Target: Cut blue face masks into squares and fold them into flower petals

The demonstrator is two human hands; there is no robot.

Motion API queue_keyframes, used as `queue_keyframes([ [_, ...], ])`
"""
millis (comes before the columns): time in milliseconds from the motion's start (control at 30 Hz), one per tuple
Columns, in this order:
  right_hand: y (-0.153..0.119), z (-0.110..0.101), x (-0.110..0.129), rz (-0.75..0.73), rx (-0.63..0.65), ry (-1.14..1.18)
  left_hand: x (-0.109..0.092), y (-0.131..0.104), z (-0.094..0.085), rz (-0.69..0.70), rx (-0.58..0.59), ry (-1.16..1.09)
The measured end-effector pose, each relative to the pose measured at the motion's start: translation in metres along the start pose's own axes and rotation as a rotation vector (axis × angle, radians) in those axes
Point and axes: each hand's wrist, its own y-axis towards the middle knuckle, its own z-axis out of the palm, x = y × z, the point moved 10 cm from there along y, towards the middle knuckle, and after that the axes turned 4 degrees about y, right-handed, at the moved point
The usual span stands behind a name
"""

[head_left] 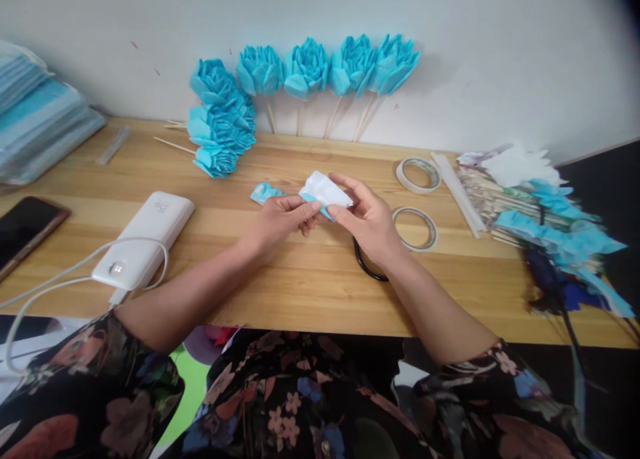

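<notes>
Between my two hands, just above the wooden table (pixel 310 279), is a small folded piece of white and blue sheet (pixel 326 189), thin like tissue or mask fabric. The fingers and thumb of my left hand (pixel 283 222) pinch its left lower edge. On its right side, the thumb and fingers of my right hand (pixel 367 216) close on it. A crumpled blue piece (pixel 266 192) lies on the table just beyond my left fingers. Partly hidden beneath my right hand is a black curved handle (pixel 369 262), perhaps of scissors.
Blue paper-like flowers (pixel 307 69) on sticks lean against the wall, with more bunched at left (pixel 220 122). Two tape rolls (pixel 416 229) lie right of my hand, near a pile of sticks and scraps (pixel 540 212). At left are a white power bank (pixel 150 236), phone (pixel 27 232) and stacked masks (pixel 45 122).
</notes>
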Motion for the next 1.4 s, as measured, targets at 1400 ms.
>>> queue_keyframes([
  [1400, -0.002, 0.002, 0.008, 0.002, 0.01, -0.001, -0.016, -0.003, 0.006, 0.091, 0.068, 0.306],
])
